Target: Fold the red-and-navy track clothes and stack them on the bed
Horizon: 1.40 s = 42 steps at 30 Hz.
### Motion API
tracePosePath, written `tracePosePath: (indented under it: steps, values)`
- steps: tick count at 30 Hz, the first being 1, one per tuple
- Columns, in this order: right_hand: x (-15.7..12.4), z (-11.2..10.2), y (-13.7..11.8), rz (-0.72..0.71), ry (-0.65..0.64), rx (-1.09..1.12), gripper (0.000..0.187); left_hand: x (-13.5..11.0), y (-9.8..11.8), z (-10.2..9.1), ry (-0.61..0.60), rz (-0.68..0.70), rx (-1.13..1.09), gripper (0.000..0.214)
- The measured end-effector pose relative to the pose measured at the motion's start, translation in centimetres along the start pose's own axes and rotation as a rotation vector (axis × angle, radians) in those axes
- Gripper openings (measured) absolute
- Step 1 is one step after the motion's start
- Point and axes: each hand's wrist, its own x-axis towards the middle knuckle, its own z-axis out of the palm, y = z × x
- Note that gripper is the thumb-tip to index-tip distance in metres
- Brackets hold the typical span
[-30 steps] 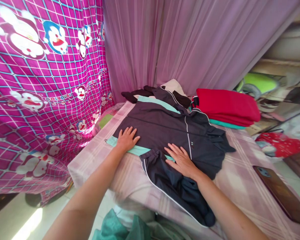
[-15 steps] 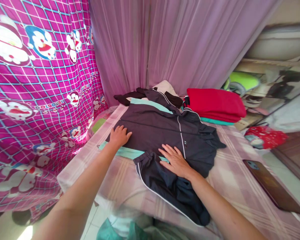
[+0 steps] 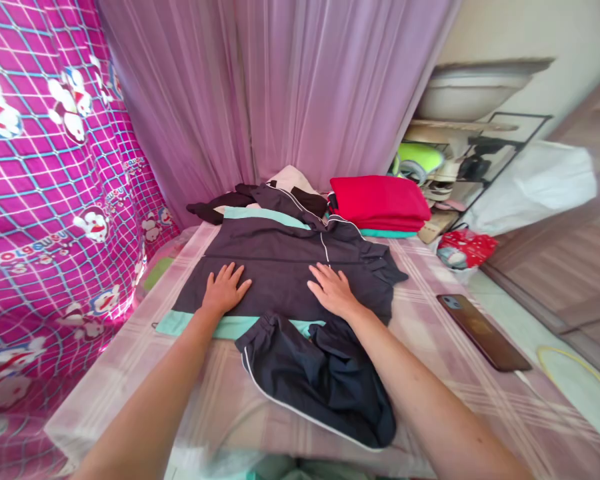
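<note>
A dark navy jacket [image 3: 280, 257] with teal bands and white piping lies spread on the checked pink bed cover [image 3: 430, 347]. My left hand [image 3: 223, 289] lies flat on its lower left part, fingers spread. Flat as well, my right hand [image 3: 333, 289] rests on the jacket's middle right, beside the white piping. One sleeve [image 3: 315, 373] is bunched up near me, below the teal hem.
A folded red garment [image 3: 380, 200] on a teal one sits at the back right. A phone [image 3: 483, 331] lies on the cover at the right. Pink curtains [image 3: 280, 87] hang behind, a cartoon-print sheet [image 3: 45, 180] at the left, a rack [image 3: 460, 167] beyond the bed.
Both hands have slid further up onto the jacket body, the right one off the sleeve. The camera has turned right, so the rack and wooden floor show more.
</note>
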Motion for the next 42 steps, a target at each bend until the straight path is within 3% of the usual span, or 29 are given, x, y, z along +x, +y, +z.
tracePosePath:
  steps: [4, 7, 15, 22, 25, 27, 29, 31, 33, 36, 42]
  values:
    - [-0.3, -0.3, 5.3, 0.240, -0.026, -0.246, 0.063, 0.2, -0.2, 0.1, 0.011, 0.005, 0.017, 0.063]
    - [-1.2, -0.5, 8.4, 0.268, 0.014, -0.309, 0.066, 0.3, -0.3, 0.2, 0.026, 0.016, 0.017, 0.063]
    - [-1.5, -0.4, 8.9, 0.295, 0.074, -0.332, 0.069, 0.4, -0.5, 0.3, 0.027, 0.014, 0.018, 0.063]
    - [-3.9, -1.9, 12.3, 0.390, 0.166, -0.386, 0.059, 0.4, -0.3, 0.2, 0.045, 0.018, 0.026, 0.061]
    - [-4.2, -2.7, 11.7, 0.427, 0.201, -0.384, 0.057, 0.4, -0.2, 0.1, 0.051, 0.009, 0.022, 0.061]
    - [-3.7, -2.9, 9.7, 0.413, 0.265, -0.354, 0.057, 0.4, -0.1, 0.0, 0.041, 0.008, 0.023, 0.061]
    - [-3.1, -2.7, 7.0, 0.312, 0.324, -0.306, 0.058, 0.4, -0.1, -0.1, 0.027, 0.005, 0.027, 0.062]
    - [-2.6, -1.9, 4.6, 0.181, 0.259, -0.259, 0.059, 0.4, -0.2, -0.1, 0.019, 0.005, 0.032, 0.062]
    - [-2.4, -1.0, 3.3, 0.096, 0.101, -0.222, 0.061, 0.5, -0.3, 0.0, 0.018, 0.007, 0.036, 0.062]
    - [-2.8, -0.1, 4.3, 0.075, -0.024, -0.211, 0.063, 0.6, -0.5, 0.1, 0.019, 0.011, 0.041, 0.062]
    - [-4.2, -0.8, 9.7, 0.157, 0.063, -0.311, 0.063, 0.6, -0.3, 0.1, 0.015, 0.008, 0.044, 0.061]
